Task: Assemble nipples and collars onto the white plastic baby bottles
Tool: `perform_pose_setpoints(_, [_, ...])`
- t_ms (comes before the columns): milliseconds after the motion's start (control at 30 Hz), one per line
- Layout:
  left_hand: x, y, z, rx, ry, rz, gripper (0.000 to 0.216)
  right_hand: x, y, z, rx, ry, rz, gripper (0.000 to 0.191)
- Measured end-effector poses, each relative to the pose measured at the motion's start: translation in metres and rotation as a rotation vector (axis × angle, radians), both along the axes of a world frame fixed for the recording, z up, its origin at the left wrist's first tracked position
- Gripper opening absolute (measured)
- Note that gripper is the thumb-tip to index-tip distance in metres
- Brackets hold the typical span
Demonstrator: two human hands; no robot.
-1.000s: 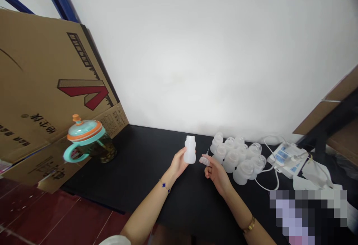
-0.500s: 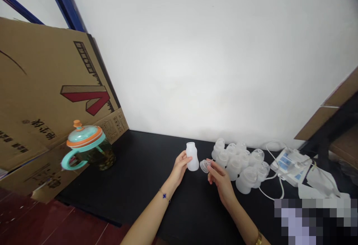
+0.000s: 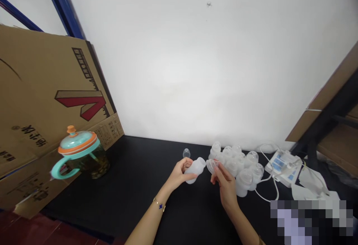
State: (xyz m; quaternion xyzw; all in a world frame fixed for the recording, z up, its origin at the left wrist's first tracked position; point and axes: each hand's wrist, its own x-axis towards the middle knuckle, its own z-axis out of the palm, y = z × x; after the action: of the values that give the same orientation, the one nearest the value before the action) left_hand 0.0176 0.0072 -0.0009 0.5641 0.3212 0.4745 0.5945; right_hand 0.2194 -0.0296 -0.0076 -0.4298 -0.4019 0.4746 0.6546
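My left hand (image 3: 180, 174) is closed around a white baby bottle (image 3: 196, 168), which is tilted with its neck toward the right. A clear bottle nipple with its ring (image 3: 211, 166) is pinched in the fingers of my right hand (image 3: 224, 183), right beside the bottle's mouth; I cannot tell whether they touch. Just behind my left hand, a clear dome cap (image 3: 186, 152) stands on the black table. Several assembled baby bottles (image 3: 242, 181) with clear caps are grouped to the right, partly behind my right hand.
A power strip (image 3: 283, 166) with white cables lies at the right of the black table (image 3: 134, 185). At the left, a turquoise and orange lidded jug (image 3: 96, 163) stands before a large cardboard box (image 3: 36, 81). A white wall (image 3: 179, 69) rises behind.
The bottle has gone from upright to tilted toward the right hand, and the nipple is closer to its mouth. The cap behind the left hand has come into sight. The view has shifted slightly.
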Motion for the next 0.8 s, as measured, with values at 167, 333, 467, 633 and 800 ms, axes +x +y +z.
perform_pose_setpoints(167, [0.0043, -0.0037, -0.0017, -0.007, 0.026, -0.076, 0.046, -0.0012, 0.0019, 0.0002, -0.026, -0.046, 0.015, 0.051])
perform_pose_setpoints(333, [0.0050, -0.0037, -0.0057, 0.017, 0.038, -0.099, 0.043, -0.0023, 0.0035, -0.0014, -0.056, -0.068, 0.052, 0.052])
perform_pose_setpoints(467, [0.0056, -0.0044, -0.0048, 0.001, 0.021, -0.134, 0.042, -0.0024, 0.0029, 0.0033, -0.080, -0.040, 0.068, 0.055])
perform_pose_setpoints(633, [0.0066, -0.0054, -0.0038, -0.039, -0.011, -0.165, 0.042, -0.0011, 0.0027, 0.0051, -0.085, -0.019, 0.105, 0.059])
perform_pose_setpoints(800, [0.0093, -0.0066, -0.0049, -0.101, -0.029, -0.191, 0.041, -0.0001, 0.0043, 0.0008, -0.070, -0.006, 0.140, 0.062])
